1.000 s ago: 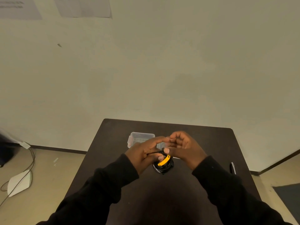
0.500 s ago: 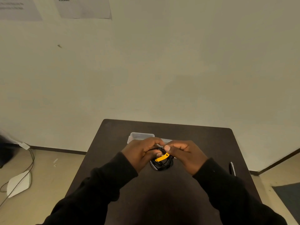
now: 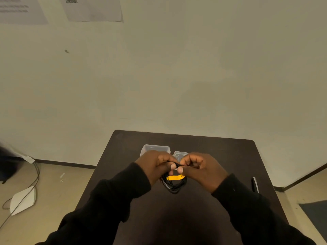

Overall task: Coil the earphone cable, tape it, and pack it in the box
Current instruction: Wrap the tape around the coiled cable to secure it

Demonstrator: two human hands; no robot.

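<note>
A black earphone cable [image 3: 174, 186] hangs as a coil between my two hands, just above the dark table [image 3: 221, 156]. A yellow tape strip [image 3: 175, 177] lies across the coil's upper part. My left hand [image 3: 155, 165] grips the coil from the left, fingers curled round the strands. From the right, my right hand [image 3: 200, 167] pinches the coil's top and the end of the yellow strip with thumb and fingertips. Behind my hands lies the clear plastic box [image 3: 155, 149], with its clear lid [image 3: 180, 154] beside it, both partly hidden.
A black and silver pen [image 3: 255, 184] lies near the table's right edge. The table backs onto a pale wall with two paper sheets [image 3: 92, 7] stuck on it. On the floor at left are a white device [image 3: 22, 200] and cables.
Both hands drew closer together and closed over the coil's top. The yellow strip turned from slanted to nearly level across the coil.
</note>
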